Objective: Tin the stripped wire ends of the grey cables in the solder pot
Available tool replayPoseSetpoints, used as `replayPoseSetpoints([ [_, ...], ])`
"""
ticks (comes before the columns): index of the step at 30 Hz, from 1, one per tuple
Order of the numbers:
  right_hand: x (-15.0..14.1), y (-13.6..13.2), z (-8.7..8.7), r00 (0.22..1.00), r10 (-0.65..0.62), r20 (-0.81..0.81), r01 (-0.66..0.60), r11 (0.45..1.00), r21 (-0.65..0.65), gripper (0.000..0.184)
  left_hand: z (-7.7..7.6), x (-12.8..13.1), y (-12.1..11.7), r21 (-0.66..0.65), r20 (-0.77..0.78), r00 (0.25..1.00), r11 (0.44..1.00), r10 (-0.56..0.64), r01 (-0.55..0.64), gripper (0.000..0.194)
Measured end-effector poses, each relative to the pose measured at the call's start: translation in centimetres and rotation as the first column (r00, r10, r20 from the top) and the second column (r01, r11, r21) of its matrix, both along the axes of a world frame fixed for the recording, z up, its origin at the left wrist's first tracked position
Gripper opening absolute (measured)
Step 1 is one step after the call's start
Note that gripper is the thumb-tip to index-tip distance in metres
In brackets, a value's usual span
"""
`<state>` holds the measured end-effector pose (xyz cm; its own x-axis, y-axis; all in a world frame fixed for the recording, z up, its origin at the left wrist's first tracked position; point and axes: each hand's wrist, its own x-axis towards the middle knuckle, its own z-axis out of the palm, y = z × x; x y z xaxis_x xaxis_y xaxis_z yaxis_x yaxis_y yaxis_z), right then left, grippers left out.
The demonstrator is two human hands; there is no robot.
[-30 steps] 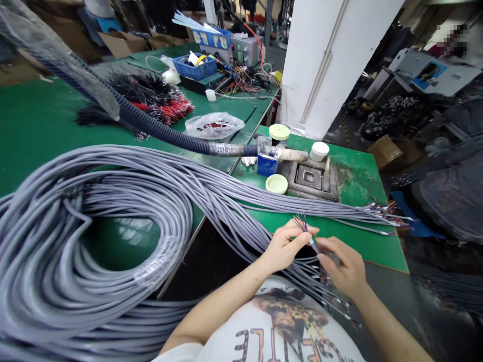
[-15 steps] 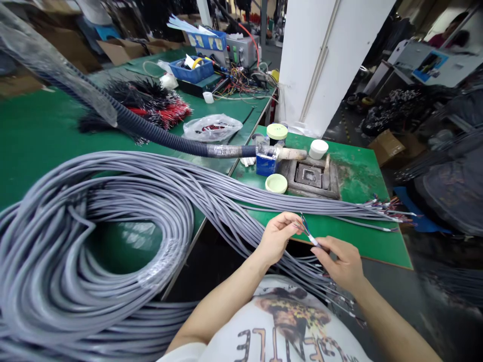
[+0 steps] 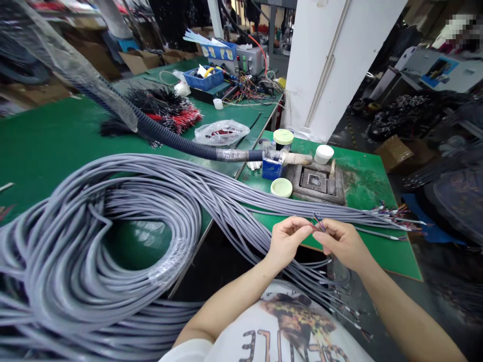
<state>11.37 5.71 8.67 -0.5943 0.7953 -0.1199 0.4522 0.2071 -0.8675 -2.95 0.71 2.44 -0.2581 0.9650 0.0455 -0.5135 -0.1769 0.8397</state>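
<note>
My left hand (image 3: 289, 240) pinches the thin coloured wires (image 3: 317, 219) that fan out of one grey cable's end. Close against it on the right, my right hand (image 3: 343, 244) is closed on the same wires, near where they leave the sheath; its fingers hide the white band and the sheath. Just under both hands hang more grey cable ends (image 3: 341, 301) with stripped, coloured tips. A large coil of grey cable (image 3: 181, 221) lies to the left, and a bundle from it runs across the bench behind my hands to frayed wire ends (image 3: 402, 216) at the right.
Behind the bundle sit a square metal solder pot (image 3: 315, 181), a pale green lid (image 3: 281, 187), a white-lidded jar (image 3: 323, 154) and a blue box (image 3: 272, 168). A ribbed hose (image 3: 177, 143) crosses above the bench. A white pillar (image 3: 320, 65) rises behind.
My right hand has slid up from the cable's sheath to the loose wires and now meets my left hand. The camera view has shifted slightly.
</note>
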Motion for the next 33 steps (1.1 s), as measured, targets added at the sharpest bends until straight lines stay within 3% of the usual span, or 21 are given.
replayPoseSetpoints([
  [5,-1.1,0.4,-0.3,0.996,-0.045,-0.083,0.053,0.993,0.102,0.022,-0.2,-0.4,0.3,-0.008,-0.025,0.994,0.994,0.105,-0.106,0.015],
  [13,-1.8,1.5,-0.8,0.976,-0.070,-0.206,0.132,0.942,0.307,0.015,-0.6,0.0,1.3,0.017,0.060,0.993,0.994,0.104,-0.106,0.012],
  [19,-2.2,2.5,0.5,0.996,0.012,-0.094,0.035,0.876,0.481,0.015,-0.4,0.1,1.7,0.028,0.058,0.986,0.987,0.157,-0.159,0.015],
  [24,-3.4,4.3,1.3,0.996,0.087,-0.015,-0.069,0.867,0.494,0.021,-0.5,-0.7,2.0,-0.030,0.029,0.982,0.983,0.185,-0.184,0.018],
  [27,-4.9,7.0,1.0,0.991,0.111,0.073,-0.132,0.869,0.477,0.022,-1.4,-2.2,1.7,-0.053,-0.140,0.966,0.972,0.218,-0.227,0.022],
  [29,-6.2,9.1,0.4,0.980,0.115,0.162,-0.180,0.858,0.481,0.024,-2.6,-3.3,1.2,0.001,-0.399,0.881,0.961,0.256,-0.278,0.021],
  [31,-7.6,11.1,-0.4,0.947,0.097,0.305,-0.244,0.834,0.494,0.023,-3.9,-4.2,0.7,0.083,-0.638,0.721,0.955,0.270,-0.284,0.014],
  [33,-9.0,12.7,-1.3,0.893,0.079,0.442,-0.315,0.812,0.491,0.021,-5.2,-4.7,0.3,0.152,-0.775,0.573,0.958,0.267,-0.241,0.013],
])
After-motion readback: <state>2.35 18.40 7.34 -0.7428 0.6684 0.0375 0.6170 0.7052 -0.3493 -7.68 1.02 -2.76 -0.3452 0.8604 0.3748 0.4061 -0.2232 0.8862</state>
